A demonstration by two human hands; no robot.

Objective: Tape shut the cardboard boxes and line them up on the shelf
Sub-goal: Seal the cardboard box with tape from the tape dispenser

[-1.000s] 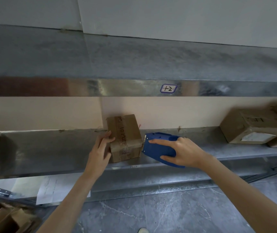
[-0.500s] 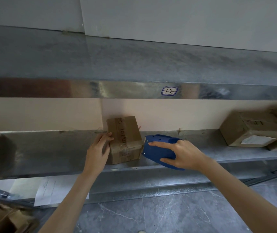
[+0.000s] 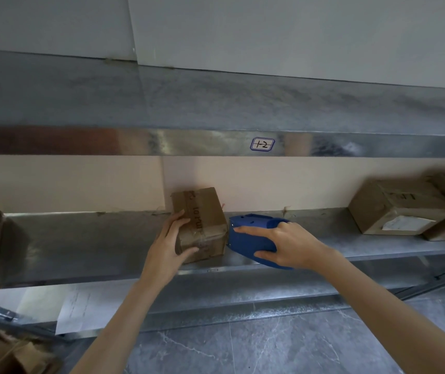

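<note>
Brown cardboard box (image 3: 199, 225), small and blocky, with dark handwriting along the top and clear tape glinting on the near face: stands on the grey galvanised metal shelf (image 3: 94, 244), back close to the wall, at the middle of the view. At its 8 o'clock, the left hand (image 3: 167, 247), fingers curled over the near left edge and thumb on the front face, in a bracing hold. At its 3 o'clock, touching or all but touching the right side, a blue plastic tape dispenser (image 3: 251, 236), clasped from above by the right hand (image 3: 288, 244), index finger straight along the shell and thumb underneath. Probably mid-strip on that right side; cannot tell from here.

To do it well:
- Brace hard with the left against any slide toward 9 o'clock.
- Hold the dispenser mouth flat to the cardboard and draw in one steady line, without wobble.
- Rub the tape end down before cutting.
- Then slide toward the two larger brown cardboard boxes (image 3: 396, 211) lying well apart at 3 o'clock, and square the front edge with theirs.
</note>
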